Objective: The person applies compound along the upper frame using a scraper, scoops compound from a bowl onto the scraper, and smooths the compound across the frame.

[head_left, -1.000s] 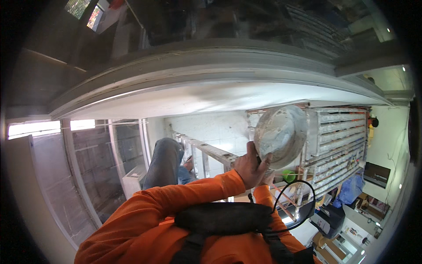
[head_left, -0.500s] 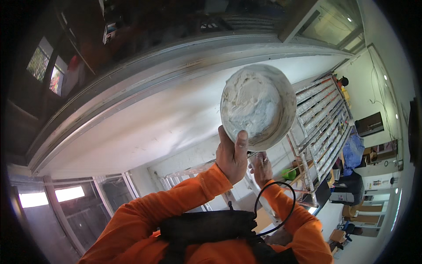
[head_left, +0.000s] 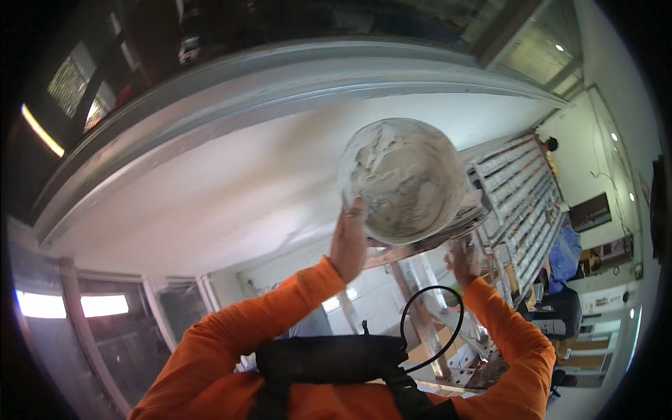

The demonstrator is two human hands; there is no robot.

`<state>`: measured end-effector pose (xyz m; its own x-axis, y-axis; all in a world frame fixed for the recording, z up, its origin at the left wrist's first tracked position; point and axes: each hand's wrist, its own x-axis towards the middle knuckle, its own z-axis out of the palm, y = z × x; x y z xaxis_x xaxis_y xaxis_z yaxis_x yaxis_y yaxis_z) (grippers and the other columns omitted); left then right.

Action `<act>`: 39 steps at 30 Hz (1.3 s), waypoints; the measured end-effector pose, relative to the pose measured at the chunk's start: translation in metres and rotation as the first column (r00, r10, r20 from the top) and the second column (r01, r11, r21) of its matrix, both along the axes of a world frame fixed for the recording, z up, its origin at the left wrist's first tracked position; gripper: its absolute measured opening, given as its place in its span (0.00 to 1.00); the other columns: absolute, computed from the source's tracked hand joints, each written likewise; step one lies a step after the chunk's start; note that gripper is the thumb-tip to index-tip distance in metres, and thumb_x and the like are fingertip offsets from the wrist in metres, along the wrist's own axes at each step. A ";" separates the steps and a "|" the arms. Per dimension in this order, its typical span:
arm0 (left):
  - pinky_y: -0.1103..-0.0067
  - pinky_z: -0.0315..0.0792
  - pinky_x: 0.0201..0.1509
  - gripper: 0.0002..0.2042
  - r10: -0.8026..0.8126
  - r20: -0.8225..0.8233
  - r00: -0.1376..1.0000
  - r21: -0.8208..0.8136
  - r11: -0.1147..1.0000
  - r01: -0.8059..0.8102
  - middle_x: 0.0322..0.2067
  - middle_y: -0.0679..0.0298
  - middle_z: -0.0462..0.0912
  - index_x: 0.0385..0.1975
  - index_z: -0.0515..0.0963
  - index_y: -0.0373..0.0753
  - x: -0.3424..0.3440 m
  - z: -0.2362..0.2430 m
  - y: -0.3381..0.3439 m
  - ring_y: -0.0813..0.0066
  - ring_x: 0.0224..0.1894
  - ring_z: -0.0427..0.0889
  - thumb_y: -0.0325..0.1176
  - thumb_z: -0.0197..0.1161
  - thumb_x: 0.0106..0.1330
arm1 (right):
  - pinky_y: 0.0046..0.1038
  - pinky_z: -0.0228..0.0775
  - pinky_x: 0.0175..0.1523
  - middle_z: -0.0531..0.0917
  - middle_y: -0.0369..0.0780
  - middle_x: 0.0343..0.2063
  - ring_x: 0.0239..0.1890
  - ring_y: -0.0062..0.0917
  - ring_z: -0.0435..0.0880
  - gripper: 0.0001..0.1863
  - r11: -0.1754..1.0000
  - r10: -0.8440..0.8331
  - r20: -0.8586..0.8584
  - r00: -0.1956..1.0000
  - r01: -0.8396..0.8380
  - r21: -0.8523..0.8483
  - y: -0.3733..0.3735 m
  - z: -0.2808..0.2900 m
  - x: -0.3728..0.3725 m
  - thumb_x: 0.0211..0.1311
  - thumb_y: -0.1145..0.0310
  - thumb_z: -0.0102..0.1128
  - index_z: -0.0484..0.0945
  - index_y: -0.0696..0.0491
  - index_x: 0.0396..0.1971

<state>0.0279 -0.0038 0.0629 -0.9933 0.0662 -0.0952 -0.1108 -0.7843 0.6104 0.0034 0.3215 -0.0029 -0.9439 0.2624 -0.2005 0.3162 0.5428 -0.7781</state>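
Left hand [head_left: 348, 241] grasping tub [head_left: 453, 164], pale paste [head_left: 402, 175] inside — right hand [head_left: 463, 262] near, grip unclear.

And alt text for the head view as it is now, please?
A person's left hand grips the lower-left edge of a round container of pale paste, its open mouth facing the camera. The right hand is below and to the right, its grip unclear. A white wall lies beyond, with a slatted frame at right.
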 end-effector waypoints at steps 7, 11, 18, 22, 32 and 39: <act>0.81 0.68 0.52 0.20 0.314 0.014 0.949 -0.420 0.863 -0.279 0.46 0.58 0.71 0.55 0.62 0.33 0.083 -0.071 -0.161 0.74 0.50 0.70 0.42 0.41 0.71 | 0.19 0.61 0.17 0.75 0.38 0.30 0.21 0.20 0.73 0.25 0.986 0.120 -0.159 0.980 -0.137 -0.100 -0.019 0.025 0.002 0.67 0.51 0.42 0.64 0.54 0.55; 0.80 0.79 0.35 0.17 0.452 0.079 0.888 -0.468 0.804 -0.368 0.42 0.59 0.72 0.51 0.63 0.36 0.127 -0.046 -0.199 0.73 0.41 0.78 0.42 0.41 0.70 | 0.18 0.62 0.20 0.76 0.37 0.33 0.22 0.19 0.73 0.24 0.985 0.012 0.122 0.992 0.009 -0.171 -0.050 0.061 0.002 0.67 0.53 0.42 0.63 0.52 0.56; 0.77 0.78 0.38 0.20 0.583 0.124 0.803 -0.467 0.748 -0.471 0.43 0.59 0.72 0.54 0.62 0.38 0.145 -0.051 -0.228 0.71 0.44 0.77 0.43 0.49 0.67 | 0.19 0.65 0.29 0.76 0.37 0.40 0.32 0.16 0.73 0.30 0.946 0.011 -0.048 0.999 -0.026 -0.324 0.081 -0.041 -0.031 0.68 0.53 0.44 0.51 0.47 0.66; 0.76 0.78 0.38 0.20 0.534 0.112 0.838 -0.571 0.724 -0.386 0.43 0.58 0.72 0.51 0.64 0.38 0.151 -0.050 -0.228 0.71 0.43 0.77 0.43 0.50 0.66 | 0.19 0.66 0.26 0.76 0.40 0.41 0.32 0.19 0.76 0.31 0.992 0.043 0.075 0.996 -0.034 -0.125 0.071 -0.039 -0.057 0.67 0.53 0.45 0.51 0.50 0.65; 0.75 0.66 0.53 0.22 0.522 -0.015 0.853 -0.736 0.571 -0.363 0.42 0.57 0.75 0.49 0.69 0.32 0.163 -0.075 -0.216 0.72 0.47 0.71 0.45 0.52 0.65 | 0.20 0.68 0.26 0.77 0.41 0.40 0.30 0.20 0.76 0.28 0.990 0.089 -0.058 0.994 -0.082 0.113 0.002 0.007 -0.068 0.67 0.54 0.45 0.56 0.52 0.61; 0.76 0.67 0.50 0.22 0.694 0.017 0.720 -0.680 0.536 -0.500 0.38 0.59 0.76 0.47 0.71 0.32 0.210 -0.068 -0.212 0.72 0.44 0.73 0.46 0.53 0.64 | 0.20 0.69 0.26 0.77 0.41 0.39 0.29 0.21 0.76 0.26 0.972 0.179 -0.296 0.938 -0.122 0.201 -0.062 0.068 -0.087 0.67 0.54 0.46 0.60 0.54 0.58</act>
